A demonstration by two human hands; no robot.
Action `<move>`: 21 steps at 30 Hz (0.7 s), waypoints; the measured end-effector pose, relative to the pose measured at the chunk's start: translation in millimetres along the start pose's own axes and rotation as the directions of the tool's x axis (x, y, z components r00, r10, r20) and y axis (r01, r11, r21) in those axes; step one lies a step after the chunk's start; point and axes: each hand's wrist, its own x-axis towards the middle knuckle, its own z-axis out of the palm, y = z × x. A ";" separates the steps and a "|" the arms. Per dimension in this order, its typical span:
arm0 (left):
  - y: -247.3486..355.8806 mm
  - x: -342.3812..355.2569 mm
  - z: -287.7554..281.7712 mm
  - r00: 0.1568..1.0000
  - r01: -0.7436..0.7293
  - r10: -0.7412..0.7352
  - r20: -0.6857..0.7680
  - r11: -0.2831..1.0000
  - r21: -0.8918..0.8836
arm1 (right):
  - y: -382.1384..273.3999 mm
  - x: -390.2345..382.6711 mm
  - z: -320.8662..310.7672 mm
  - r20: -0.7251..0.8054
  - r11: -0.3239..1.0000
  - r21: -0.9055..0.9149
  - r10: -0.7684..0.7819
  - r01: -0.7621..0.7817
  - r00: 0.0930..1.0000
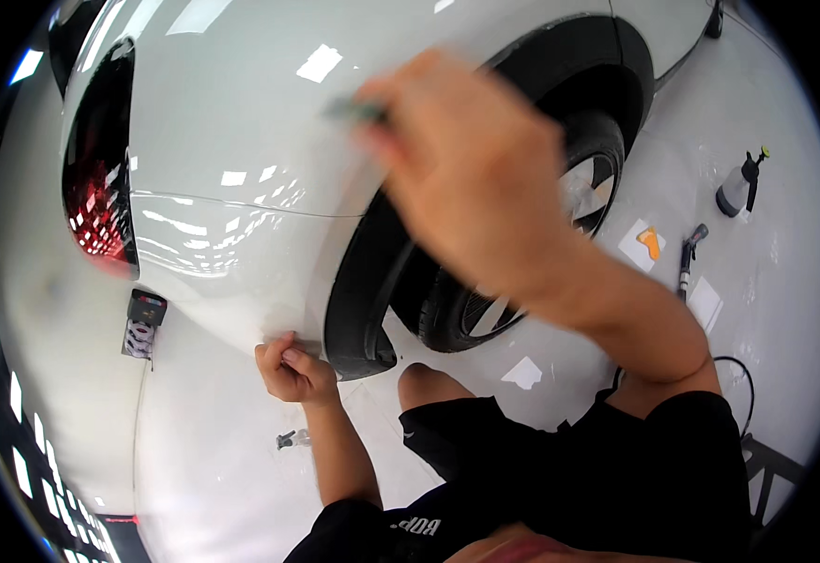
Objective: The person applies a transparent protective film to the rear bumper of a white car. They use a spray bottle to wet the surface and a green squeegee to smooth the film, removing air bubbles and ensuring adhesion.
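Observation:
My right hand (475, 169), blurred by motion, is raised in front of the white car's rear panel (241, 122), above the wheel arch. It is closed on a small dark greenish tool (355, 110), whose kind the blur hides. Low on the bumper, beside the black wheel-arch trim (358, 300), my left hand (292, 371) is closed in a pinch against the lower edge. Whatever lies between its fingers is too small to make out. A seam runs across the panel between the two hands.
The rear wheel (447, 314) stands right of the trim, the red tail light (100, 206) left of the panel. On the floor at right are a spray bottle (736, 188), a hose nozzle (689, 253) and an orange piece (650, 243). A small clear bottle (300, 438) lies below my left hand.

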 end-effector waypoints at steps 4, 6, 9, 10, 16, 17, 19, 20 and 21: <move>13.2 -0.9 13.0 0.998 0.034 -0.035 -0.053 0.999 -0.010 | 64.0 71.2 -59.5 -0.192 0.931 -0.176 0.287 -0.320 0.939; 9.3 -2.8 2.6 0.998 0.032 -0.032 -0.048 0.999 -0.002 | 42.2 49.4 -27.4 -0.193 0.937 -0.277 0.165 -0.215 0.967; 4.8 -8.5 6.7 0.996 0.061 -0.063 -0.068 0.998 -0.025 | -34.8 -4.0 26.8 0.040 0.971 -0.203 -0.122 0.127 0.992; 6.1 -4.2 4.8 0.996 0.062 -0.065 -0.057 0.997 -0.052 | -62.0 -19.8 37.2 0.032 0.953 -0.099 -0.284 0.286 0.958; 1.6 3.9 -13.7 0.996 0.092 -0.090 0.024 0.992 -0.085 | -47.2 -10.7 11.8 0.035 0.967 0.253 -0.015 0.006 0.999; -3.6 3.4 -19.2 0.995 0.096 -0.096 0.006 0.993 -0.070 | -24.3 10.4 -3.5 -0.071 0.992 0.130 0.016 -0.007 0.997; -11.2 0.3 -21.4 0.984 0.170 -0.164 0.069 0.982 -0.086 | 15.6 54.1 -37.2 -0.133 0.968 -0.210 0.113 -0.140 0.985; -5.2 0.8 -17.8 0.958 0.286 -0.282 0.047 0.942 -0.173 | 40.4 71.6 -41.8 -0.164 0.943 -0.315 0.056 -0.106 0.985; -2.4 0.0 -13.6 0.957 0.291 -0.287 0.048 0.940 -0.176 | 36.0 71.3 -37.3 -0.160 0.942 -0.319 0.055 -0.104 0.986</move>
